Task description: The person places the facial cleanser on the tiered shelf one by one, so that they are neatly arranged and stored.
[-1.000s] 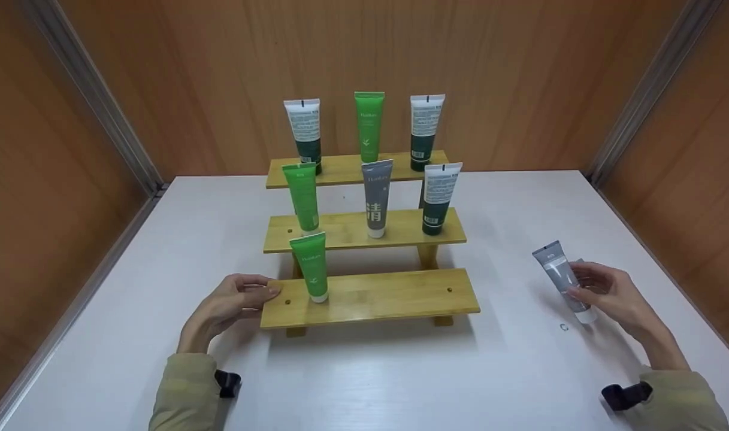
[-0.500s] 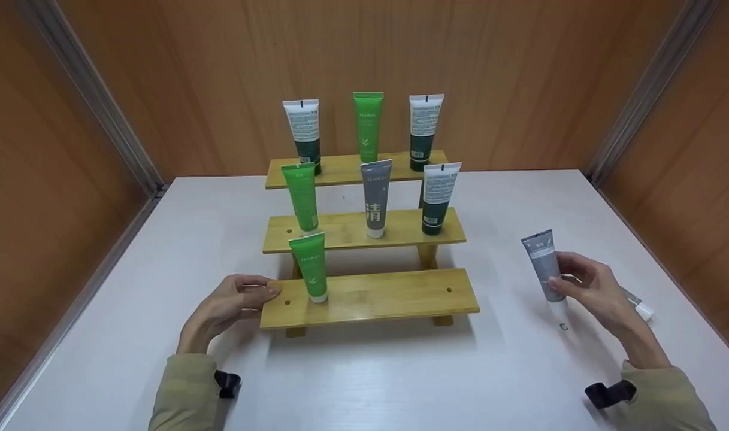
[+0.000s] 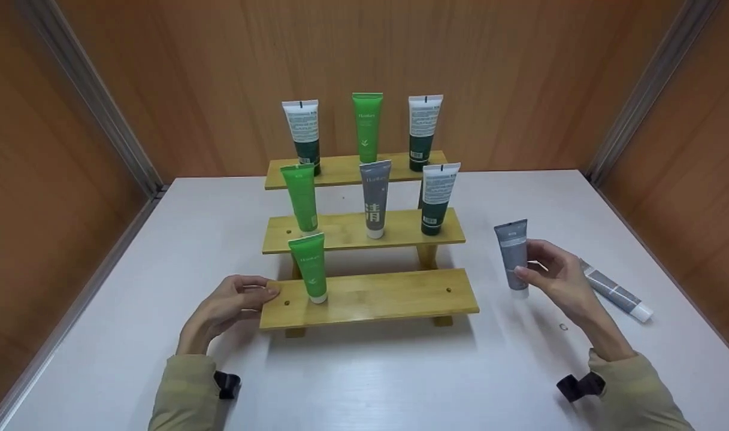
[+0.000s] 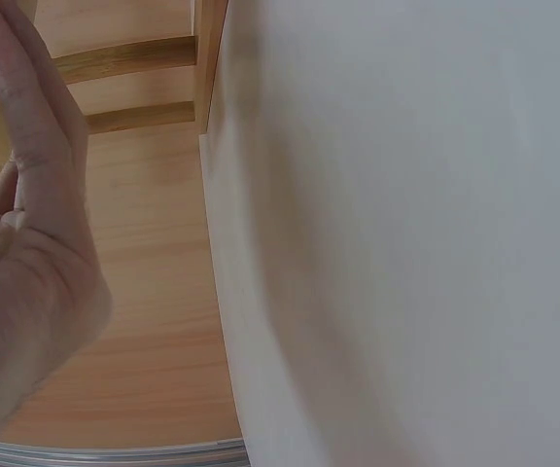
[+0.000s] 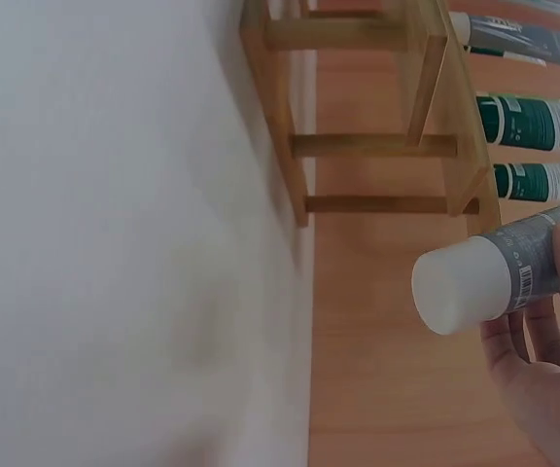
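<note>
My right hand (image 3: pixel 556 278) pinches a grey squeeze tube (image 3: pixel 513 251) between thumb and fingers, cap down, right of the wooden display stand. In the right wrist view its white cap (image 5: pixel 463 285) shows in front of the fingers. My left hand (image 3: pixel 229 308) grips the left end of the stand's lowest shelf (image 3: pixel 394 296), thumb on top. On that shelf a green tube (image 3: pixel 310 266) stands near the left end. The middle shelf (image 3: pixel 343 230) bears a green tube (image 3: pixel 301 197), a grey tube (image 3: pixel 375 197) and a white and dark green tube (image 3: pixel 439 200).
On the top shelf (image 3: pixel 340 164) stand two white and dark green tubes (image 3: pixel 302 131) (image 3: pixel 424 129) with a green tube (image 3: pixel 367 126) between them. Another grey tube (image 3: pixel 616 291) lies on the white table at right, behind my right wrist. A small ring (image 3: pixel 563 327) lies nearby. Wooden walls enclose the table.
My right hand has moved left toward the stand with the grey tube, which now hangs more upright. The other grey tube on the table has come into view. My left hand stays put.
</note>
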`<state>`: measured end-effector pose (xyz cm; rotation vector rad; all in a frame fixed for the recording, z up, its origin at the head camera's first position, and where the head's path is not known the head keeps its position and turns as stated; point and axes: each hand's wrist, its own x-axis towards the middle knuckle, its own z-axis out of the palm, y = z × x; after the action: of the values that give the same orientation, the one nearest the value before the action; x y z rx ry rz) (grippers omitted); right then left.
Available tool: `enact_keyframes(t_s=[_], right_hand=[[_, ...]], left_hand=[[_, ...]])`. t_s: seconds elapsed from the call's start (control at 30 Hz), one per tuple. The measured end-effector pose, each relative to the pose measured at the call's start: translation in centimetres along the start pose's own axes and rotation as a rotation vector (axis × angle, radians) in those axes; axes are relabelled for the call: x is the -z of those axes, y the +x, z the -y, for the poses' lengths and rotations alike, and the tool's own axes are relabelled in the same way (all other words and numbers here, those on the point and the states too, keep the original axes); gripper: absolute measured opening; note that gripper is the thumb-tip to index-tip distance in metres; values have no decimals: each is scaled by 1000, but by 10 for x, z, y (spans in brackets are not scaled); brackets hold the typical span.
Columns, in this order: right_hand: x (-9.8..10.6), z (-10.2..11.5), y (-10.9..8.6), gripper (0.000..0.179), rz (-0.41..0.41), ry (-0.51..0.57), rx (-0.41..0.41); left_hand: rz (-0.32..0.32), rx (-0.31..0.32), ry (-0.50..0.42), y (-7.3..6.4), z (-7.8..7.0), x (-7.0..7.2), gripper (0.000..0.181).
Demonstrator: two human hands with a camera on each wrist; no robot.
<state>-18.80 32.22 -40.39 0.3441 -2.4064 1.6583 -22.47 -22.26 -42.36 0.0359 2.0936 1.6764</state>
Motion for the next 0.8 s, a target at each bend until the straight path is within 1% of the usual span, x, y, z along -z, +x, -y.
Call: enact_keyframes(t_s=[0.23,0.43,0.63,0.8], right_hand=[[-22,15,8,49,15,54,10],[-39,26,14,48,37,111,10],[-55,31,21,48,67,131,32],[-69,39,25,46,84,136,39]], left_hand=[[-13,13,9,1,-1,-1,51],[-2,2,3,0,-1,-2,51],[6,-6,-36,0,0,-1,48],[2,-5,-29,0,0,-2,47]])
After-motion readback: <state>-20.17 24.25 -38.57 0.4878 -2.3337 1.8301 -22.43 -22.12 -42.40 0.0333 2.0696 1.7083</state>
